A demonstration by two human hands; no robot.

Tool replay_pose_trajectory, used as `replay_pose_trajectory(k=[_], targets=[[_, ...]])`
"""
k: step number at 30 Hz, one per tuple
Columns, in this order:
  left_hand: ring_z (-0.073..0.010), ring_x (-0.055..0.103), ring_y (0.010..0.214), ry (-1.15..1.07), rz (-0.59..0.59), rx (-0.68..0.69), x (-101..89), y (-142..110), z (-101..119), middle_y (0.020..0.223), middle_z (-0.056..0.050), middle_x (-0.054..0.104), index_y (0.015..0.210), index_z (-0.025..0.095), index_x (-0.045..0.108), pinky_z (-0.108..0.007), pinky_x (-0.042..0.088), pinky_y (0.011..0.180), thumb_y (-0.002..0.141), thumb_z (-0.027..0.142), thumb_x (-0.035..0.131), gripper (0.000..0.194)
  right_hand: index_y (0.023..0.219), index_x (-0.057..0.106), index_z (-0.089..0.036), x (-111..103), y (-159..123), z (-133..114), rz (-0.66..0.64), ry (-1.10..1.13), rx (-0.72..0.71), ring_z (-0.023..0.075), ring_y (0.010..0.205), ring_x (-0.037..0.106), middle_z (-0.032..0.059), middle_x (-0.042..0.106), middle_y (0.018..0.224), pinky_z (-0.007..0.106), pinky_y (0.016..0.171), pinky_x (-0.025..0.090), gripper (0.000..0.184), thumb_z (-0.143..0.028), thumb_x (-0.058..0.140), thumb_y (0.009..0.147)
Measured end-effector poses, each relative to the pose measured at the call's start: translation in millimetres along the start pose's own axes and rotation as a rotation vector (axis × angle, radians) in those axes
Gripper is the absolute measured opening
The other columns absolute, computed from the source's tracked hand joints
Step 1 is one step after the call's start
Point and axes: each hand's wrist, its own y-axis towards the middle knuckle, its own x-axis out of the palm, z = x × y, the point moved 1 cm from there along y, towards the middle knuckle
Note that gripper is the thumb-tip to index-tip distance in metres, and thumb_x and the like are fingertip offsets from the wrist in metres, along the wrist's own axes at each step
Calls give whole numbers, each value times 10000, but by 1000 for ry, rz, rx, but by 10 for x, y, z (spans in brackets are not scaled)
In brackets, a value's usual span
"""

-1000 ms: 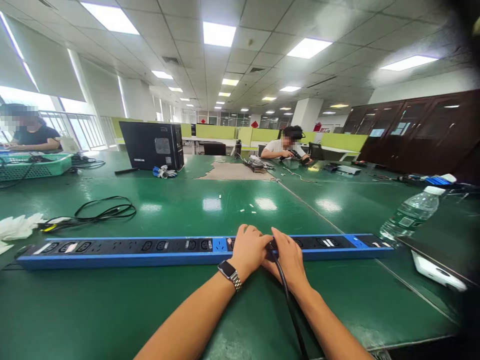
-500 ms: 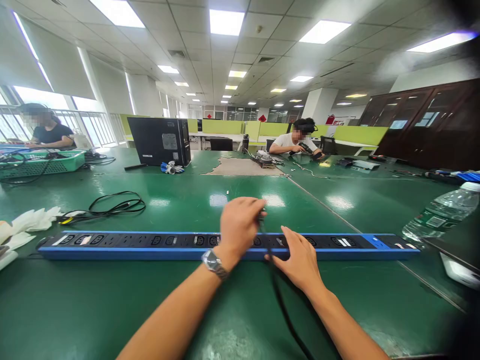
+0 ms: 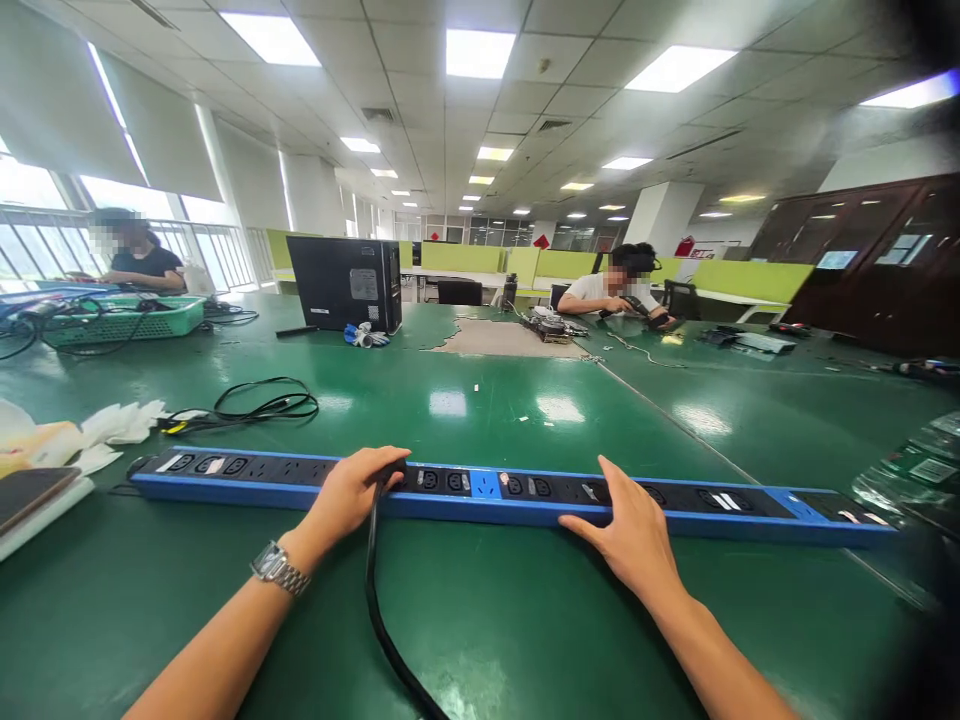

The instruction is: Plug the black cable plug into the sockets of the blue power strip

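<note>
A long blue and black power strip lies across the green table. My left hand, with a watch on the wrist, is closed on a black plug pressed against a socket left of the strip's middle. The plug's black cable runs down toward me. My right hand lies flat with fingers spread on the strip's front edge, right of the middle.
A coiled black cable and white cloths lie at the left. A black computer case stands farther back. A green basket sits far left. A water bottle lies at the right. Two people sit at the table's far side.
My left hand lifted the plug out of a socket near the middle and carried it left to another socket. My right hand flattened onto the strip. The view shifted right.
</note>
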Motion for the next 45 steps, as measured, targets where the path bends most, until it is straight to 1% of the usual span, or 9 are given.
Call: replay_pose_trajectory(k=[8, 11, 14, 18, 21, 27, 33, 41, 45], targets=[[-223, 627, 1048, 142, -130, -21, 19, -15, 12, 1157, -41, 695, 1373, 285, 480, -371, 479, 933, 903, 305, 558, 477, 1371, 425, -194, -96, 32, -302, 123, 132, -72, 331, 1217, 505, 154, 545, 1336, 520, 989, 408, 838, -740, 535, 745], [-265, 595, 1110, 248, -137, -119, -1, -32, 53, 1220, -78, 664, 1512, 248, 179, -422, 441, 970, 826, 374, 661, 847, 1305, 495, -213, -100, 79, -780, 132, 239, -245, 286, 1175, 532, 122, 596, 1270, 484, 991, 417, 605, -581, 562, 829], [-302, 571, 1154, 352, -186, -101, 19, -48, 83, 1261, -125, 632, 1516, 205, 114, -466, 379, 1026, 709, 482, 754, 1067, 1237, 556, -217, -12, 161, -1398, 48, 314, -356, 262, 1141, 534, 97, 625, 1227, 463, 991, 412, 429, -433, 563, 867], [-288, 589, 1139, 433, -187, -48, 66, -68, 66, 1248, -125, 636, 1519, 203, 58, -451, 367, 1031, 766, 360, 698, 1000, 1238, 562, -212, 201, 285, -2135, -61, 362, -451, 266, 1082, 536, 83, 649, 1189, 446, 944, 417, 453, -383, 623, 823], [-276, 621, 1080, 474, -170, -56, 85, -72, 38, 1194, -117, 661, 1522, 194, 13, -438, 385, 1012, 766, 214, 637, 981, 1138, 615, -211, 285, 359, -2411, -95, 348, -520, 242, 967, 561, 63, 697, 1031, 416, 880, 422, 303, -276, 578, 844], [-298, 585, 1144, 404, -189, -104, 78, -48, 41, 1249, -104, 645, 1516, 203, 58, -454, 361, 1031, 721, 427, 736, 1068, 1164, 614, -189, 38, 483, -1977, 160, 459, -328, 231, 995, 575, 88, 687, 1097, 382, 870, 418, 314, -349, 484, 927], [-293, 586, 1132, 393, -191, -139, 75, -52, 60, 1256, -93, 644, 1514, 221, 87, -447, 358, 1029, 680, 487, 774, 1112, 1119, 653, -209, 52, 360, -1217, 10, 447, -226, 211, 835, 607, 70, 699, 916, 358, 783, 478, 324, -414, 545, 892], [-306, 576, 1140, 349, -145, -127, 50, -55, 54, 1249, -101, 646, 1504, 217, 191, -474, 383, 1020, 678, 488, 776, 1048, 1146, 637, -249, 80, 212, -1303, -26, 298, -346, 220, 886, 590, 59, 719, 1021, 443, 900, 428, 283, -332, 536, 895], [-309, 534, 1203, 270, -100, -42, 138, 1, 220, 1316, -130, 591, 1405, 212, 417, -480, 392, 1029, 768, 465, 711, 746, 1369, 455, -241, 52, 188, -1139, 4, 301, -319, 292, 1179, 505, 96, 573, 1333, 534, 1042, 328, 604, -439, 609, 820]])
